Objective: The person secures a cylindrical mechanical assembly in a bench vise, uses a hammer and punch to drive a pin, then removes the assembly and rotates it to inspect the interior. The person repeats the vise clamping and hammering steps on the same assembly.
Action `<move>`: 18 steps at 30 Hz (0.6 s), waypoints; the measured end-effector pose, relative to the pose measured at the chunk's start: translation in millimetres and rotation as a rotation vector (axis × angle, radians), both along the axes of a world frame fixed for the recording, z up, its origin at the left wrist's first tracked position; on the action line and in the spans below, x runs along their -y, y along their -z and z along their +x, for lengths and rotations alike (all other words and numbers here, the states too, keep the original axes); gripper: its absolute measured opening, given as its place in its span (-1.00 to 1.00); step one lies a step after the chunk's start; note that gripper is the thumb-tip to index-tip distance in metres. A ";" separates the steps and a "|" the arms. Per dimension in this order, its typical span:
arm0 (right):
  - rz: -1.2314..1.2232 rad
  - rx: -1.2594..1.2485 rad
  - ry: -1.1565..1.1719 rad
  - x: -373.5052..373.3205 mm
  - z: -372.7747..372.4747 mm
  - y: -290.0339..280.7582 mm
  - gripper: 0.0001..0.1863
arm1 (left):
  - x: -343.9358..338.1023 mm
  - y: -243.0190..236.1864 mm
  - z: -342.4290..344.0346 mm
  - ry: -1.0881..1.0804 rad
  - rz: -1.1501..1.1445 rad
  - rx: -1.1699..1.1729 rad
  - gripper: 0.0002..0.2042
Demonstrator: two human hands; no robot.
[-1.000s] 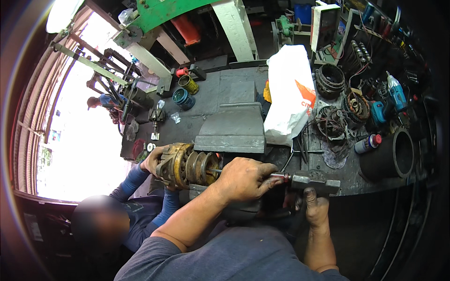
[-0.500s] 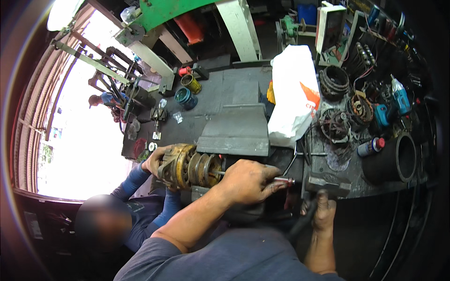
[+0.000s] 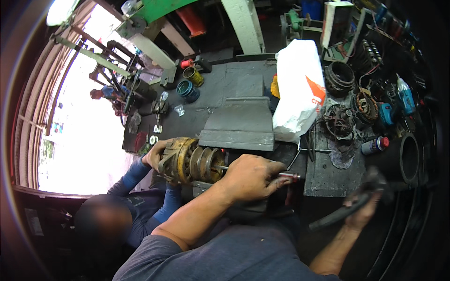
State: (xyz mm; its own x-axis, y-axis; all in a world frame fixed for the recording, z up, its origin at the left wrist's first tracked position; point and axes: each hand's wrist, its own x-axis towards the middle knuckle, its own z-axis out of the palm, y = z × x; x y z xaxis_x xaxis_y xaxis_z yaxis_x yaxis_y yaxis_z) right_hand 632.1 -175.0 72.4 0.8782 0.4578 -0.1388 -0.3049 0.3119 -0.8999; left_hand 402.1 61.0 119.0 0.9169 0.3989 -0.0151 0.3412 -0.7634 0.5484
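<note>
Though cluttered, grey workbench (image 3: pixel 208 84) beyond pulley unit (image 3: pixel 188 161), bright opening (image 3: pixel 77 168) leftward.

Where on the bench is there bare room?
Mostly bare: the bench between the yellow tin and the grey block, and its near right part, between the crumpled sheet and the front edge. Crowded: the near middle, with the pulley unit and left hand, and the right end, with the blue drill and spray can.
</note>
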 end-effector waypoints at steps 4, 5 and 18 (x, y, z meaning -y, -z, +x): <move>0.170 -0.133 -0.134 -7.3 -7.3 7.3 -0.37 | 0.2 -0.3 -1.2 -0.005 -0.004 -0.017 -0.65; -0.320 0.104 -0.089 -11.9 -29.6 22.4 -0.45 | 0.4 -1.6 -1.0 0.002 -0.010 -0.021 -0.66; -0.233 0.173 -0.466 4.6 -49.6 46.4 -0.54 | 1.1 -0.6 2.7 -0.003 -0.017 0.033 -0.66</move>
